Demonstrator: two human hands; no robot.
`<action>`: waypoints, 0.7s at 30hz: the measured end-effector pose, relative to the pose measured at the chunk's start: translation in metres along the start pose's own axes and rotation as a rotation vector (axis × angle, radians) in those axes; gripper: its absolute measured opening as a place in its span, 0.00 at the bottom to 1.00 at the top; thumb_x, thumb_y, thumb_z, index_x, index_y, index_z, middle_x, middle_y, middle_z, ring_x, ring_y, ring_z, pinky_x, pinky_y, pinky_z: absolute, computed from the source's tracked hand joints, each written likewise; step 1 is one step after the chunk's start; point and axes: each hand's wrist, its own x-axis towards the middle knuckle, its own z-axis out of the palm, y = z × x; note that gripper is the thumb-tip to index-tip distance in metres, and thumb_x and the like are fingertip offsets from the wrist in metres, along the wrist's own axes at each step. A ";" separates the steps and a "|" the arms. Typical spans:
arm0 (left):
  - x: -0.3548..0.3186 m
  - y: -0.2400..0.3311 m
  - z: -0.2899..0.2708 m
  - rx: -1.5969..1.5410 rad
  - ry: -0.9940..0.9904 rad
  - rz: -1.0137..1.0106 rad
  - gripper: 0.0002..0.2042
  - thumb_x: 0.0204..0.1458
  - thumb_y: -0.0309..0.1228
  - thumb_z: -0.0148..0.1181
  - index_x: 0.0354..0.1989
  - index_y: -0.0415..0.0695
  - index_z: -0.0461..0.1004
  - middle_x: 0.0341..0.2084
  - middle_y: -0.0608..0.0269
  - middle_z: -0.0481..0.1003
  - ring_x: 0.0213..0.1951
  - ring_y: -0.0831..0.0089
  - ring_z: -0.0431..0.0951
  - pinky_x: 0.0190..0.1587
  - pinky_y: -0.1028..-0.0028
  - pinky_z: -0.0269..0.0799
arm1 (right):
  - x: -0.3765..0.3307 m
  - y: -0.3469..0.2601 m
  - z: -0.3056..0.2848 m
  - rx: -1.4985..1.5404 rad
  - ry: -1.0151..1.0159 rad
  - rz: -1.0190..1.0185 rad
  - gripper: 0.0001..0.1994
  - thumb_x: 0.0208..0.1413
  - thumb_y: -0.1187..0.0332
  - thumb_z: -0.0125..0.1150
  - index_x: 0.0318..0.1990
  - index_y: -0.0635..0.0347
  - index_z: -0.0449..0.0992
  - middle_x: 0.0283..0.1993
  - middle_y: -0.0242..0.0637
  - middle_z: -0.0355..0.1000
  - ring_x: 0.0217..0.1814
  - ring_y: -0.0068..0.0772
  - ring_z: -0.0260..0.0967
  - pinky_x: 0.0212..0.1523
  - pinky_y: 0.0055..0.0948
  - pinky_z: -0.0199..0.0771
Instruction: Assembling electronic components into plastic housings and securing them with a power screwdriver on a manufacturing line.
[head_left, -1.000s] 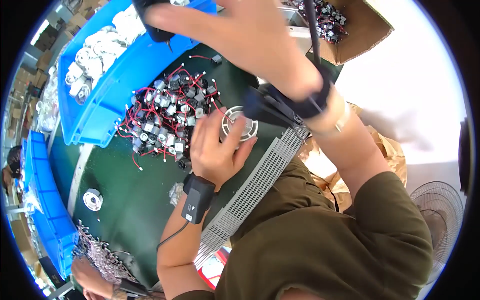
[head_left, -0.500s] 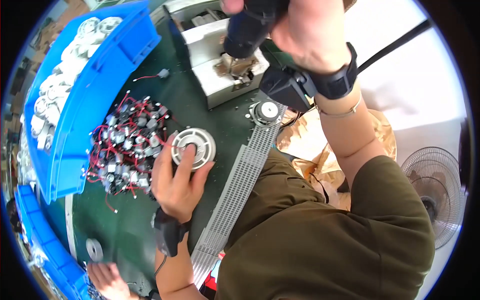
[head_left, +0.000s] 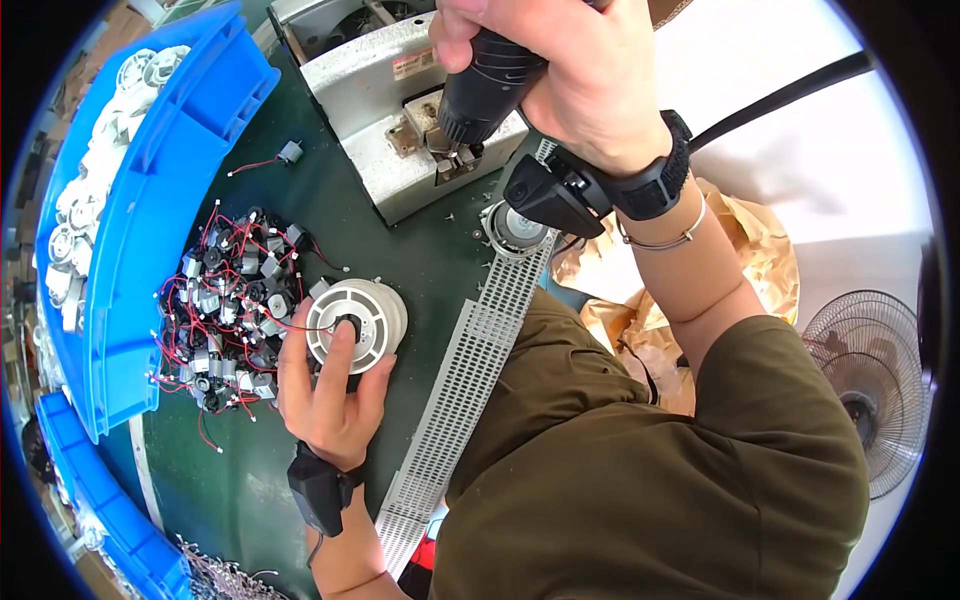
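Observation:
My left hand is closed round a white round plastic housing on the green table, a finger pressing its dark centre, where a red wire shows. Beside it lies a heap of small motors with red and black leads. Gripped in my right hand is a black electric screwdriver, tilted, its nose down at the outlet of a grey metal screw feeder. Whether a screw is on its tip, I cannot tell. A round part with a metallic top stands below my right wrist.
A big blue bin of white plastic parts stands at the left, more blue bins nearer. A perforated metal strip edges the table. One motor lies apart. Brown paper and a fan are at the right.
The view has shifted, with the feeder showing more fully. The screwdriver stays nose-down at the feeder, and the left hand stays on the housing. Another person's hand and a white ring have left the view.

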 end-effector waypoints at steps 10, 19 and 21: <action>0.004 -0.001 0.000 -0.014 0.025 0.032 0.24 0.32 0.27 0.73 0.42 0.40 0.74 0.46 0.40 0.70 0.41 0.51 0.75 0.40 0.64 0.75 | -0.015 -0.012 0.010 -0.084 -0.030 0.097 0.23 0.42 0.80 0.61 0.49 0.69 0.64 0.23 0.32 0.69 0.21 0.19 0.66 0.24 0.20 0.64; 0.009 0.003 0.004 -0.049 0.105 0.036 0.19 0.31 0.27 0.73 0.35 0.39 0.75 0.42 0.42 0.71 0.36 0.53 0.77 0.35 0.66 0.76 | -0.009 -0.017 0.049 0.222 -0.331 -0.083 0.22 0.49 0.77 0.56 0.52 0.75 0.61 0.22 0.40 0.68 0.23 0.29 0.67 0.30 0.27 0.70; 0.012 0.004 0.005 -0.097 0.112 0.030 0.19 0.31 0.26 0.73 0.35 0.39 0.75 0.41 0.43 0.71 0.35 0.54 0.77 0.35 0.67 0.76 | -0.015 -0.018 0.054 0.827 -0.265 0.649 0.20 0.47 0.78 0.60 0.49 0.72 0.65 0.25 0.38 0.70 0.23 0.28 0.68 0.28 0.24 0.69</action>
